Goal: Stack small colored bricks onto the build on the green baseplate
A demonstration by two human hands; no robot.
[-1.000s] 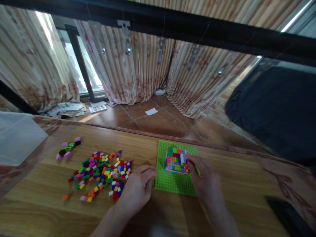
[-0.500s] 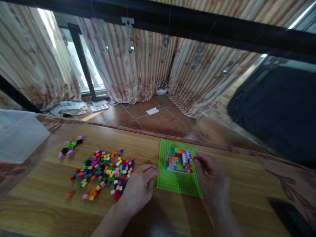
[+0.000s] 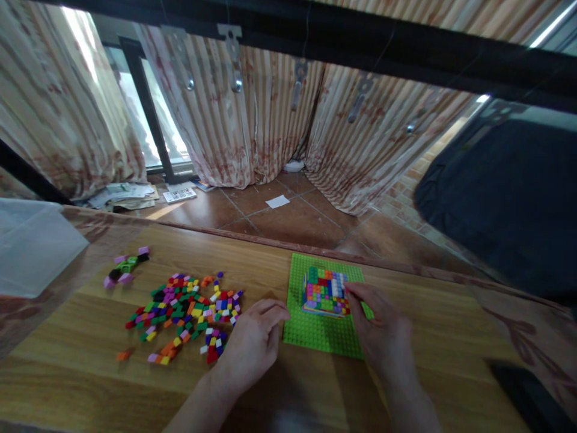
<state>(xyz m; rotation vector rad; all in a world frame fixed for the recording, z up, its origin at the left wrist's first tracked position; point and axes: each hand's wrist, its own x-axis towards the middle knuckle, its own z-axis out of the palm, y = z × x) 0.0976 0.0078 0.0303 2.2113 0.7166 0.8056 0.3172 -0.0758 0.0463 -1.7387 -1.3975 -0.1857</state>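
A green studded baseplate (image 3: 315, 338) lies on the wooden table, bearing a low, many-coloured structure of toy building bricks (image 3: 325, 294). At the structure's right edge, my right hand (image 3: 383, 322) pinches a small red brick (image 3: 347, 290) between thumb and fingertips; the fingers mostly cover it, and I cannot tell whether it is pressed on. My left hand (image 3: 255, 337) rests just left of the baseplate, fingers loosely bent, thumb apart from them, nothing visible in it. Beyond its wrist side spreads a pile of loose coloured bricks (image 3: 193, 310).
A smaller cluster of pink, black and lime pieces (image 3: 126, 264) sits at the far left. A translucent white bin (image 3: 36, 249) stands on the left edge. A dark flat object (image 3: 532, 394) lies at the lower right. A black bar (image 3: 288, 42) crosses overhead.
My right hand has moved slightly left, bringing the red brick against the structure's right edge. My left hand has stayed nearly still.
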